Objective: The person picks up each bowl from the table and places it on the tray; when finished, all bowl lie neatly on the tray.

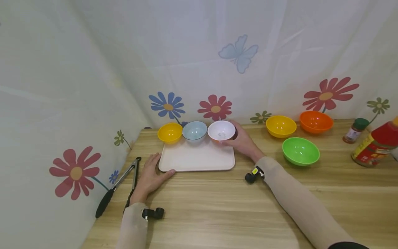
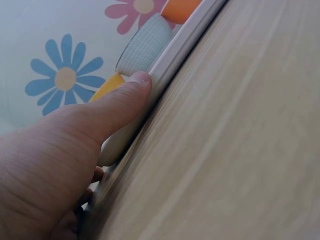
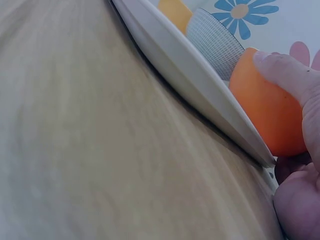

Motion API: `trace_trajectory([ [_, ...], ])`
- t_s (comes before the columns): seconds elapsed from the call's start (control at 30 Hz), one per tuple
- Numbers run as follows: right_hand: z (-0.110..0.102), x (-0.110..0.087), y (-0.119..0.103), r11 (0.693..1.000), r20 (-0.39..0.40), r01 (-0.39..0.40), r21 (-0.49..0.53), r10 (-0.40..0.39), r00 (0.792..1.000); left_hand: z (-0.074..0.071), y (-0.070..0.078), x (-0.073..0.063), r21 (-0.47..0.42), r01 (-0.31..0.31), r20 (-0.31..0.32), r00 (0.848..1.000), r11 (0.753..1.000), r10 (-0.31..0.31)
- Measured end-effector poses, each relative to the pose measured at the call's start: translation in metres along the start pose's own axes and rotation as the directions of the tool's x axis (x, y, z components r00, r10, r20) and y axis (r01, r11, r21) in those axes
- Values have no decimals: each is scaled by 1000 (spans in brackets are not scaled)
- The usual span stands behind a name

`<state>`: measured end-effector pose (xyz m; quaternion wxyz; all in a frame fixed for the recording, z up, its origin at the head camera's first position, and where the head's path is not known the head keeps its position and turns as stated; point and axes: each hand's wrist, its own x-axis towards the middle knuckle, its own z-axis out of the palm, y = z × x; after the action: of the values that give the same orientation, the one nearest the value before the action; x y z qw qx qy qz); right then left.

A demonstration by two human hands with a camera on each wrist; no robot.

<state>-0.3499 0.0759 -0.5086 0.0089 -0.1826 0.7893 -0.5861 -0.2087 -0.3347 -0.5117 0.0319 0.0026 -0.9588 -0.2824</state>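
A white tray lies on the wooden table, with three bowls in a row along its back edge. My left hand rests at its front left corner, thumb against the front rim and fingers beside the left side. My right hand grips the bowl with white inside and orange outside, at the row's right end. In the right wrist view its thumb presses the orange wall; the other fingers are partly hidden. Beside that bowl sit a pale blue bowl and a yellow bowl.
Black-handled tongs lie left of my left hand. To the right stand another yellow bowl, an orange bowl, a green bowl, a green-capped jar and a red-capped bottle. A flowered curtain hangs behind the table.
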Motion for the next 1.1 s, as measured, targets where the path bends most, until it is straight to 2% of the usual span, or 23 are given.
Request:
trace_trajectory([
  [0.33, -3, 0, -3, 999, 17, -42, 31, 42, 999, -1, 2, 1, 8, 9, 10, 1000, 1000, -9],
  [0.67, -3, -1, -6, 995, -8, -102, 16, 102, 995, 1, 1, 0, 4, 18, 10, 1000, 1000, -18],
  [0.9, -8, -5, -9, 996, -37, -34, 79, 37, 999, 1, 2, 0, 1, 7, 2, 1000, 1000, -7],
  [1.1, -22, -7, -19, 990, -92, 14, 142, 0, 996, 0, 3, 0, 8, 7, 6, 1000, 1000, -7],
])
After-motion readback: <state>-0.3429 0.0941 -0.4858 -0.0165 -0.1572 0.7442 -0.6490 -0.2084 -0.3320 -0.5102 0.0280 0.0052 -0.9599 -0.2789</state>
